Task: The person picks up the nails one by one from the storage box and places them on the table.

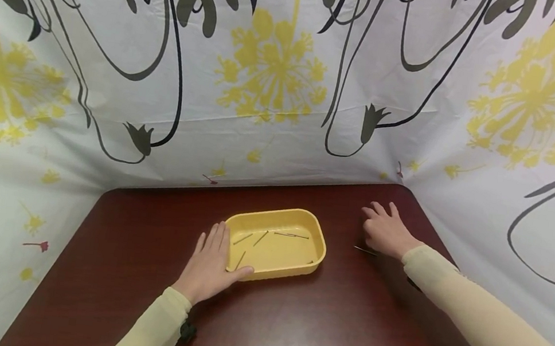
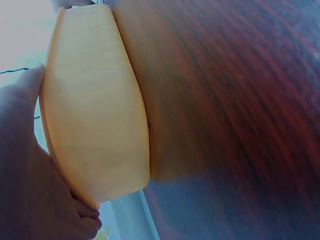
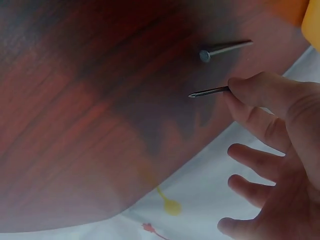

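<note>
A shallow yellow tray (image 1: 265, 275) stands on the dark red table with several nails (image 1: 292, 235) lying loose in it. My left hand (image 1: 209, 265) rests against the tray's left end, fingers straight along the rim and thumb at the near corner. From the left wrist view, the tray's outer wall (image 2: 100, 110) hides its contents. My right hand (image 3: 285, 130) pinches a nail (image 3: 207, 92) between thumb and forefinger, its pointed end sticking out and the other fingers spread. Another nail (image 3: 227, 50) lies on the table beside it; in the head view a nail (image 1: 365, 251) shows below the right hand.
The dark red wooden table (image 1: 140, 271) has rounded far corners. White cloth (image 1: 269, 155) printed with yellow and grey flowers hangs behind it and along both sides, close to the right hand. The tray stands left of the right hand.
</note>
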`<state>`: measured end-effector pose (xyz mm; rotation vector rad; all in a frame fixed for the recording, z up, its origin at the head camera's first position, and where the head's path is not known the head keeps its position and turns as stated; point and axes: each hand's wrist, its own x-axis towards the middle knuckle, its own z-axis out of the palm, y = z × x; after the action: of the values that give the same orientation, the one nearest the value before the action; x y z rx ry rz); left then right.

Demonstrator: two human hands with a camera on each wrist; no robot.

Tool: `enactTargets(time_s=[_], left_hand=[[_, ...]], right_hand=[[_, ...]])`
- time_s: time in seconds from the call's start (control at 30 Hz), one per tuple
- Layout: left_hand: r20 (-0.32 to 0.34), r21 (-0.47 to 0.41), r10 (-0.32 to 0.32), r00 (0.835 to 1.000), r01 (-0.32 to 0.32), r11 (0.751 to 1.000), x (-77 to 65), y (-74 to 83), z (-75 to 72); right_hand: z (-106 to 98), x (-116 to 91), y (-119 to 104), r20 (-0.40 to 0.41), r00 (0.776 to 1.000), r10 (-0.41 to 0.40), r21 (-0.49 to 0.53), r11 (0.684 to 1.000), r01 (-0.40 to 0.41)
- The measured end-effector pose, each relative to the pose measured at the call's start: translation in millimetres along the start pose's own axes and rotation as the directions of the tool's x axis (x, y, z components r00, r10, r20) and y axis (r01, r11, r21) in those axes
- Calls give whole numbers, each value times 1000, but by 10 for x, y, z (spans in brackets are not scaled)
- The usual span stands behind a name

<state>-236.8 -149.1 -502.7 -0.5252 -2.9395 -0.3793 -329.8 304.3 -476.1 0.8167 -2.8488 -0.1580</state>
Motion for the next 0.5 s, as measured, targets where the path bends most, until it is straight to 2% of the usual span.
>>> enactTargets(time_s=[0.5], left_hand=[[-1, 4, 2, 1000, -2, 1000, 2, 8, 8]], right_hand=[[85, -18, -59, 20, 1000, 5, 44, 999, -6]])
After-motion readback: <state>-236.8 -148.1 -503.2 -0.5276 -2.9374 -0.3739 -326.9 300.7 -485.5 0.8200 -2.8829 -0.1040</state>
